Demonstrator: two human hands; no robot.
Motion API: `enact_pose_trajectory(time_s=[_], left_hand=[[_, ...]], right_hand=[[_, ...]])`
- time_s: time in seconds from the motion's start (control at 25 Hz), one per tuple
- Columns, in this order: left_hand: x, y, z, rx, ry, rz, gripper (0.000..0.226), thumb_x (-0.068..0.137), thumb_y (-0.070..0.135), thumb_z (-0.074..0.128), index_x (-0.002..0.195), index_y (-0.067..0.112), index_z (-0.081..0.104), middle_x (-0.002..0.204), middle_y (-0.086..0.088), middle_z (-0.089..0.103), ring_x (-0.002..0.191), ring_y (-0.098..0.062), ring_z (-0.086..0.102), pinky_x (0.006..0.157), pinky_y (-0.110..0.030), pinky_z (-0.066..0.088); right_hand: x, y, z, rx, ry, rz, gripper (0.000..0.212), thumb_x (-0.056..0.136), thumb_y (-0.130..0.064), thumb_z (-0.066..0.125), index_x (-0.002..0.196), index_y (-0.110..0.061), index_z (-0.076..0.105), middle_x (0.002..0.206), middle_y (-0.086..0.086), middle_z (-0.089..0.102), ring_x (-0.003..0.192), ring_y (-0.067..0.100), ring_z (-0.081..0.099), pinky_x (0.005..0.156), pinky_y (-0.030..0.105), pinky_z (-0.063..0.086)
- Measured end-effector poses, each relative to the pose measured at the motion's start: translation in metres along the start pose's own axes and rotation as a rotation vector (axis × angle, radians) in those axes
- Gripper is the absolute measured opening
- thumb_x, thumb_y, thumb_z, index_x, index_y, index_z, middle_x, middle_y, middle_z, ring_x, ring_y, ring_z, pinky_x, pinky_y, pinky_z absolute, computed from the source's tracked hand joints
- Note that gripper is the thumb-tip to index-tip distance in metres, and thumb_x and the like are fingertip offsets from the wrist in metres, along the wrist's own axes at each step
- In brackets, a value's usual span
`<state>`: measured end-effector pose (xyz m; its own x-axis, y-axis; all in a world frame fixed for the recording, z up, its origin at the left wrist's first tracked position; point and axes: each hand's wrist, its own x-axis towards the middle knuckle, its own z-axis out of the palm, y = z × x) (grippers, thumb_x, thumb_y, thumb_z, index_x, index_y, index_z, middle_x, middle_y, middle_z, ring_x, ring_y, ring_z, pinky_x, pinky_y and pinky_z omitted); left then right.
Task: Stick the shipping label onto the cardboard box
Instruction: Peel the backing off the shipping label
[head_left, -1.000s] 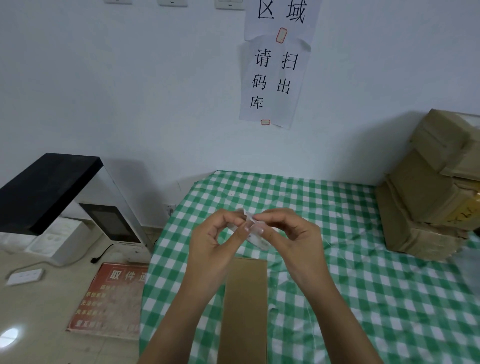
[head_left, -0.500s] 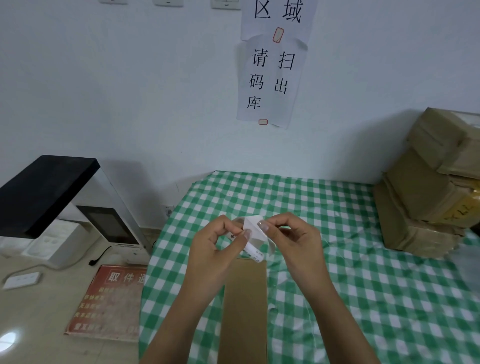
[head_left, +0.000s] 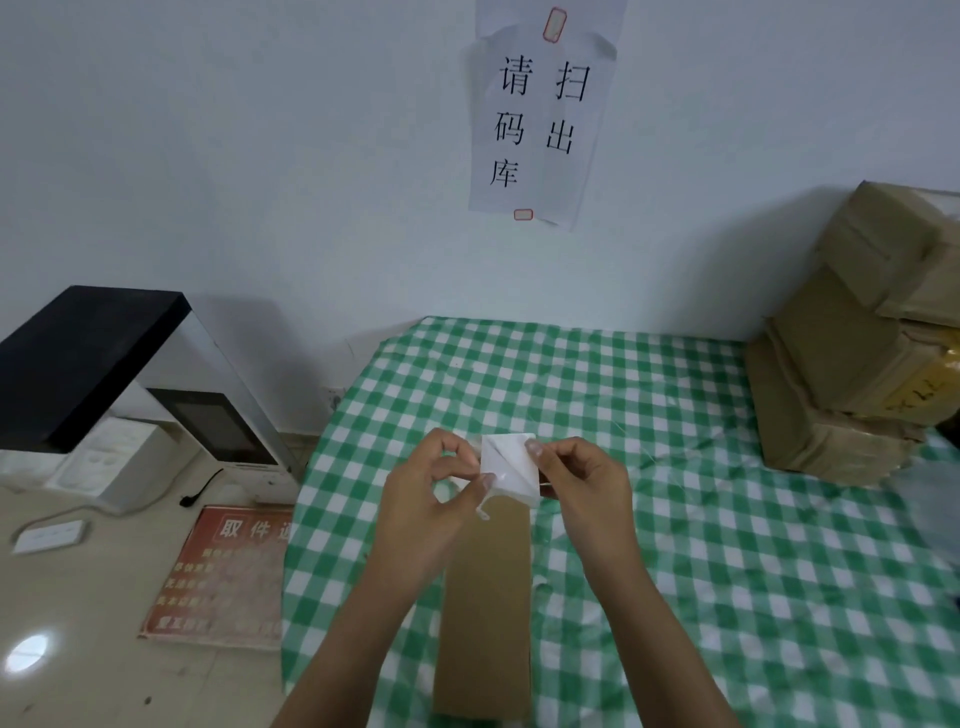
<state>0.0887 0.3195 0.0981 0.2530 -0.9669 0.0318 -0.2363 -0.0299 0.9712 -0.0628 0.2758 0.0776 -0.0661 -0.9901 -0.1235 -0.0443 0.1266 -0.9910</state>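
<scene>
Both hands held the shipping label (head_left: 506, 462) up between them. The left hand (head_left: 431, 499) pinched its lower left edge and the right hand (head_left: 587, 483) pinched its upper right corner. The narrow cardboard box (head_left: 485, 613) lay below on the green checked tablecloth (head_left: 675, 467), its long axis running straight away from the person. Its far end sat just under the label, about equally near either hand.

Checked-cloth table (head_left: 727, 545) bears a flat cardboard box (head_left: 485, 623) and stacked parcels (head_left: 831, 374).
</scene>
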Motion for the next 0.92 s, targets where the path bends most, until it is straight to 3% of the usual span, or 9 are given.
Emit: enact_pose_trajectory(time_s=[0.08, 0.28, 0.36, 0.52, 0.68, 0.92], left_hand=[[-0.001, -0.007, 0.001, 0.037, -0.025, 0.027, 0.014, 0.080, 0.002, 0.074, 0.080, 0.010, 0.063, 0.080, 0.007, 0.071, 0.079, -0.004, 0.068, 0.061, -0.006, 0.048], [0.001, -0.022, 0.003, 0.202, -0.118, 0.052, 0.023, 0.083, 0.000, 0.067, 0.078, 0.021, 0.075, 0.082, 0.014, 0.074, 0.084, -0.002, 0.066, 0.081, -0.009, 0.046], [0.001, -0.026, 0.004, 0.215, -0.128, 0.025, 0.026, 0.084, 0.001, 0.065, 0.080, 0.024, 0.077, 0.084, 0.016, 0.073, 0.086, -0.002, 0.066, 0.084, -0.011, 0.047], [0.001, -0.029, 0.008, 0.176, -0.136, -0.059, 0.028, 0.086, 0.002, 0.062, 0.082, 0.026, 0.077, 0.090, 0.014, 0.073, 0.092, -0.001, 0.065, 0.083, -0.012, 0.046], [0.004, -0.029, 0.010, 0.082, -0.111, -0.155, 0.031, 0.088, 0.002, 0.059, 0.079, 0.024, 0.078, 0.091, 0.013, 0.074, 0.093, 0.000, 0.064, 0.078, -0.013, 0.045], [0.010, -0.035, 0.016, 0.010, -0.032, -0.267, 0.032, 0.087, -0.002, 0.055, 0.079, 0.018, 0.078, 0.095, 0.006, 0.074, 0.092, -0.005, 0.063, 0.076, -0.019, 0.044]], right_hand=[[-0.001, 0.008, -0.001, 0.028, 0.020, 0.046, 0.014, 0.086, -0.020, 0.071, 0.080, -0.007, 0.072, 0.078, 0.009, 0.076, 0.077, 0.029, 0.073, 0.070, 0.035, 0.061], [-0.003, 0.008, -0.010, 0.099, 0.043, 0.144, 0.018, 0.087, -0.024, 0.070, 0.083, -0.006, 0.071, 0.078, 0.004, 0.077, 0.071, 0.017, 0.074, 0.059, 0.019, 0.056], [-0.003, 0.007, -0.014, 0.135, 0.057, 0.174, 0.018, 0.087, -0.024, 0.070, 0.082, -0.006, 0.071, 0.079, 0.004, 0.077, 0.071, 0.016, 0.074, 0.061, 0.022, 0.057], [0.000, 0.011, -0.025, 0.155, 0.077, 0.213, 0.018, 0.088, -0.024, 0.070, 0.080, -0.008, 0.069, 0.086, 0.008, 0.076, 0.076, 0.020, 0.073, 0.067, 0.029, 0.059], [0.003, 0.016, -0.038, 0.151, 0.098, 0.234, 0.019, 0.088, -0.024, 0.070, 0.082, -0.006, 0.069, 0.087, 0.007, 0.076, 0.077, 0.021, 0.073, 0.062, 0.028, 0.059], [0.008, 0.025, -0.054, 0.016, 0.151, 0.225, 0.017, 0.088, -0.026, 0.069, 0.085, -0.009, 0.071, 0.080, 0.002, 0.074, 0.062, 0.008, 0.067, 0.058, 0.024, 0.055]])
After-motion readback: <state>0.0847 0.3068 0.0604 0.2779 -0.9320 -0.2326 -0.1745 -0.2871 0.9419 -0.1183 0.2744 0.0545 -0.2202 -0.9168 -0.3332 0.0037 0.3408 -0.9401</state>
